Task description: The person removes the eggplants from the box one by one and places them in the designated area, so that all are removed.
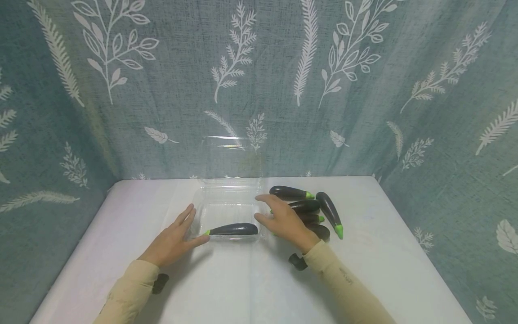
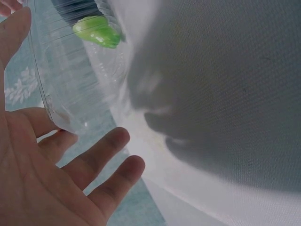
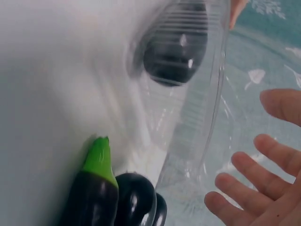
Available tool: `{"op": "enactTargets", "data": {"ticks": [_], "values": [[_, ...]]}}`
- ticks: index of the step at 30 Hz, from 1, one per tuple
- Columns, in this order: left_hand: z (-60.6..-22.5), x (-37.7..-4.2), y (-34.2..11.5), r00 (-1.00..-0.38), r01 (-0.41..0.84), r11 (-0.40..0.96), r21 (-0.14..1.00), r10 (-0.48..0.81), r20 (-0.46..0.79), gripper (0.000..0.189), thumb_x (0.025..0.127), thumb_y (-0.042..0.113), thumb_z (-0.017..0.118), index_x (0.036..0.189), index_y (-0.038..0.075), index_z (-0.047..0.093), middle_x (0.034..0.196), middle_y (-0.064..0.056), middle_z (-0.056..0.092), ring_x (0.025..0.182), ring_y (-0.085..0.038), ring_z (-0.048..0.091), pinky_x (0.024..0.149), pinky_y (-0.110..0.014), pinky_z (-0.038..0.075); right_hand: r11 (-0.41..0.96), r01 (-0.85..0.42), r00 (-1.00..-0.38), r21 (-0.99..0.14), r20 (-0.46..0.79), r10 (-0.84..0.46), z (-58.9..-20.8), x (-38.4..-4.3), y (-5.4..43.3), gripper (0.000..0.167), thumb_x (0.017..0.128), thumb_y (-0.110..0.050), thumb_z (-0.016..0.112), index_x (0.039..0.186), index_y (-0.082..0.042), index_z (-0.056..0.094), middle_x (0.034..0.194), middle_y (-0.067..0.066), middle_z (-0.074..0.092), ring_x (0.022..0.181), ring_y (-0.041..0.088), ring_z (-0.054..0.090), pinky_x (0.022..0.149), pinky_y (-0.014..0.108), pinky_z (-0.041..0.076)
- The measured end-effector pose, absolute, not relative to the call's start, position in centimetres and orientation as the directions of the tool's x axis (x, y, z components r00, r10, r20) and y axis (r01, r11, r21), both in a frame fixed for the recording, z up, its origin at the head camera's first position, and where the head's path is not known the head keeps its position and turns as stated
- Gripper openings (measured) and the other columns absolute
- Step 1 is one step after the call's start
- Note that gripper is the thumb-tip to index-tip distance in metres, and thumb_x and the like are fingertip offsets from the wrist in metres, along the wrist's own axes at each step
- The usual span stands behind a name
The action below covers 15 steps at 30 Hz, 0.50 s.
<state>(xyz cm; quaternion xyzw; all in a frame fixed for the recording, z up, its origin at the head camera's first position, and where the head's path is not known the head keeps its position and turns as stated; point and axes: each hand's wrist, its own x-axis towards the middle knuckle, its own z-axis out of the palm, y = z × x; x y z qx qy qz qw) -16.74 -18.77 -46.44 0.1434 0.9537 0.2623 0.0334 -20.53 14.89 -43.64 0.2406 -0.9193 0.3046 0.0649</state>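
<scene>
A clear plastic clamshell container (image 1: pixel 230 211) lies on the table, its lid (image 1: pixel 232 157) raised at the back. Inside, along the front wall, rests one dark eggplant (image 1: pixel 234 229), green stem end (image 2: pixel 98 32) toward the left. My left hand (image 1: pixel 174 238) is at the container's front left corner, fingers spread and extended; in the left wrist view its fingers overlap the rim, and firm contact is hard to judge. On the other side my right hand (image 1: pixel 283 220) hovers by the right rim, fingers apart, palm bare in the right wrist view (image 3: pixel 268 183).
Several more eggplants (image 1: pixel 329 211) lie right of the container, some partly behind my right hand. A white cloth (image 1: pixel 388 270) covers the table. Patterned teal curtains (image 1: pixel 275 90) stand behind and at both sides.
</scene>
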Motion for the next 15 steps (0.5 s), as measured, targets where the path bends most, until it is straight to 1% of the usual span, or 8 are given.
{"op": "enactTargets", "data": {"ticks": [4, 8, 12, 15], "values": [[-46.4, -16.8, -18.8, -0.957, 0.252, 0.821, 0.512, 0.289, 0.008, 0.103, 0.092, 0.071, 0.056, 0.163, 0.007, 0.017, 0.17, -0.009, 0.011, 0.144, -0.05, 0.03, 0.112, -0.069, 0.029, 0.687, -0.512, -0.857, -0.516, 0.261, -0.443, -43.7, -20.5, 14.2, 0.049, 0.098, -0.034, 0.068, 0.141, -0.014, 0.057, 0.144, 0.002, 0.057, 0.137, 0.019, 0.049, 0.114, 0.035, 0.039], [-46.5, -16.8, -18.8, -0.958, 0.247, 0.822, 0.513, 0.288, 0.0, 0.104, 0.092, 0.072, 0.055, 0.163, 0.007, 0.016, 0.17, -0.008, 0.01, 0.145, -0.049, 0.029, 0.113, -0.068, 0.028, 0.682, -0.534, -0.842, -0.5, 0.234, -0.487, -43.7, -20.4, 13.5, 0.05, 0.098, -0.036, 0.068, 0.143, -0.016, 0.056, 0.144, 0.0, 0.057, 0.137, 0.015, 0.049, 0.114, 0.032, 0.039], [-46.4, -16.8, -18.8, -0.958, 0.25, 0.82, 0.515, 0.288, 0.005, 0.104, 0.092, 0.071, 0.056, 0.163, 0.006, 0.018, 0.17, -0.008, 0.011, 0.145, -0.049, 0.03, 0.112, -0.068, 0.029, 0.643, -0.589, -0.801, -0.489, 0.247, -0.546, -43.5, -20.3, 12.9, 0.051, 0.097, -0.032, 0.069, 0.143, -0.015, 0.056, 0.143, 0.002, 0.058, 0.135, 0.016, 0.051, 0.113, 0.032, 0.041], [-46.3, -16.8, -18.8, -0.959, 0.247, 0.822, 0.513, 0.284, 0.005, 0.103, 0.092, 0.071, 0.057, 0.163, 0.006, 0.018, 0.17, -0.009, 0.012, 0.144, -0.05, 0.031, 0.111, -0.069, 0.031, 0.618, -0.624, -0.771, -0.478, 0.251, -0.585, -43.5, -20.4, 12.3, 0.052, 0.097, -0.029, 0.07, 0.144, -0.012, 0.055, 0.143, 0.004, 0.058, 0.135, 0.018, 0.051, 0.113, 0.032, 0.041]]}}
